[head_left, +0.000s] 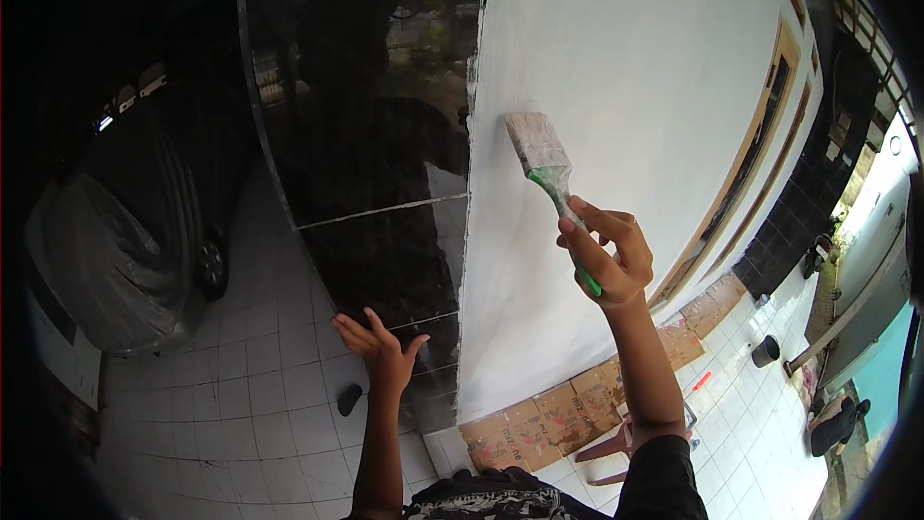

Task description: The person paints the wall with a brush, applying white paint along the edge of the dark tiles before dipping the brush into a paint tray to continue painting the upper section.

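Observation:
My right hand [606,252] grips the green handle of a flat paintbrush [545,166]. Its pale bristles press against the white painted wall [635,87], close to the wall's left edge. My left hand [377,347] is open with fingers spread, resting flat on the glossy black tiled column [366,135] low down, beside the corner where black tile meets white wall.
Flattened cardboard sheets [558,414] line the floor along the wall's base. A covered car [115,260] stands at left on the white tiled floor [260,395]. A small black bucket [766,351] sits at right. A wooden window frame [751,173] is farther along the wall.

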Action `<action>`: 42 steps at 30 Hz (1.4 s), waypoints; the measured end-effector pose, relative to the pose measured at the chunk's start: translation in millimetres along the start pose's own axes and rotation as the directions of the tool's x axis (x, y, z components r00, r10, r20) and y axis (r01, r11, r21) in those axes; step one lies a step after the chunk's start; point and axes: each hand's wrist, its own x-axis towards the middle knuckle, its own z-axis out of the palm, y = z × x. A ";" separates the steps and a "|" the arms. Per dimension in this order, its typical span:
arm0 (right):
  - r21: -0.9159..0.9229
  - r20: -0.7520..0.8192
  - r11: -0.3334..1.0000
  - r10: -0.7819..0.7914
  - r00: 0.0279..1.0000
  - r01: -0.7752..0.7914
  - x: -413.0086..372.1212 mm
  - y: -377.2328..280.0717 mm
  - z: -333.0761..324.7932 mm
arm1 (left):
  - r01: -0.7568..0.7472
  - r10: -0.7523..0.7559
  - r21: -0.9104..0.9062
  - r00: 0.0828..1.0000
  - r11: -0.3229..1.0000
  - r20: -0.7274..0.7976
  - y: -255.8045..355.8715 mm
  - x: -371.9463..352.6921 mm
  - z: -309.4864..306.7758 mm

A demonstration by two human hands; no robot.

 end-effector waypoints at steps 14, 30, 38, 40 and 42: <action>0.165 0.315 0.966 0.140 0.939 -0.199 -123.4 -82.8 -14.3 | -0.002 0.002 -0.001 1.000 1.000 -0.006 -0.4 -1.5 1.4; 0.313 0.623 0.731 0.324 0.712 -0.607 37.1 8.3 -10.3 | -0.016 0.016 0.008 1.000 1.000 -0.009 0.0 0.9 -2.0; 0.246 0.106 0.927 0.264 0.959 -0.282 55.7 0.6 -16.1 | -0.006 0.006 0.000 1.000 1.000 -0.009 0.1 0.0 -0.1; 0.148 0.065 0.970 0.187 0.980 -0.194 38.6 -2.7 -10.8 | -0.003 0.003 0.003 1.000 1.000 -0.005 -0.2 -0.6 0.9; -0.010 0.035 1.000 0.024 0.999 -0.024 18.6 -4.1 -1.7 | -0.001 0.001 -0.001 1.000 1.000 -0.002 -0.8 -2.1 2.3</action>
